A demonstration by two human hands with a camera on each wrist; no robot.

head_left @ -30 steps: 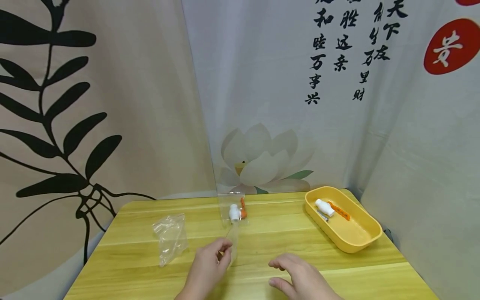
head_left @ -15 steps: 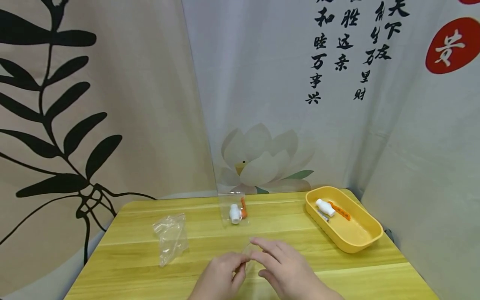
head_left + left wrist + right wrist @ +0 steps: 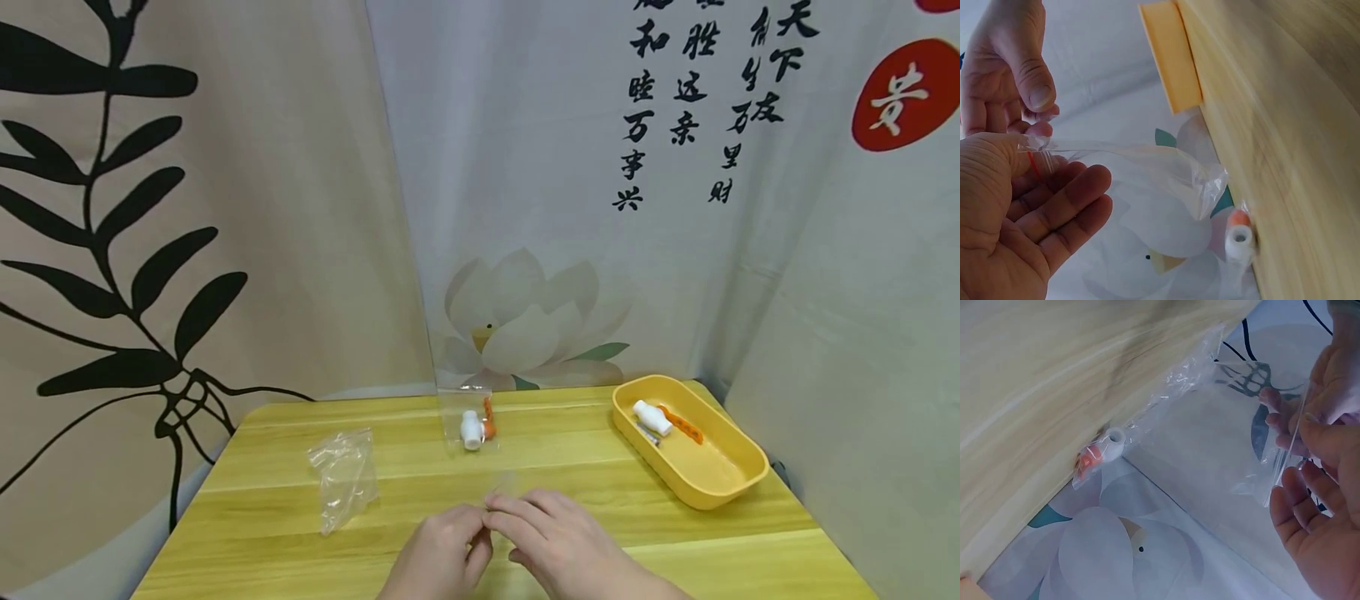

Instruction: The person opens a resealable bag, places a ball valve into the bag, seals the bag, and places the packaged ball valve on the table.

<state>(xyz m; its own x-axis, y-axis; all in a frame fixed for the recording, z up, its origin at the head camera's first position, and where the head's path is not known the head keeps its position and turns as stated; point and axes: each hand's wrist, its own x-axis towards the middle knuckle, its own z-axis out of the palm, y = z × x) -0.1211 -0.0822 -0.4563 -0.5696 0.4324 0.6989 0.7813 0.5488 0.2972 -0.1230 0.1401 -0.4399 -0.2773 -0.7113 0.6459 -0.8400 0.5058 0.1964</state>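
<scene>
Between my two hands is a clear zip bag (image 3: 1154, 164) with a thin red line near its mouth, and it looks flat. In the left wrist view my left hand (image 3: 442, 546) pinches the bag's mouth between thumb and index, its other fingers stretched out below. My right hand (image 3: 562, 533) reaches in from the right, its fingertips close against the left fingertips at the bag's mouth. In the left wrist view the right thumb (image 3: 1036, 94) stands slightly apart from its fingers. In the head view, most of the bag is hidden by the hands.
Further back, a clear bag holds a white bottle-shaped piece (image 3: 472, 430) and an orange piece (image 3: 489, 423). A crumpled clear bag (image 3: 345, 479) lies left. At the right stands a yellow tray (image 3: 723, 479) with a white piece (image 3: 651, 417), an orange strip (image 3: 682, 425) and small metal bits.
My left hand has moved right and toward me with the zip bag. My right hand has come left, and its fingers have drawn together at the bag's mouth.
</scene>
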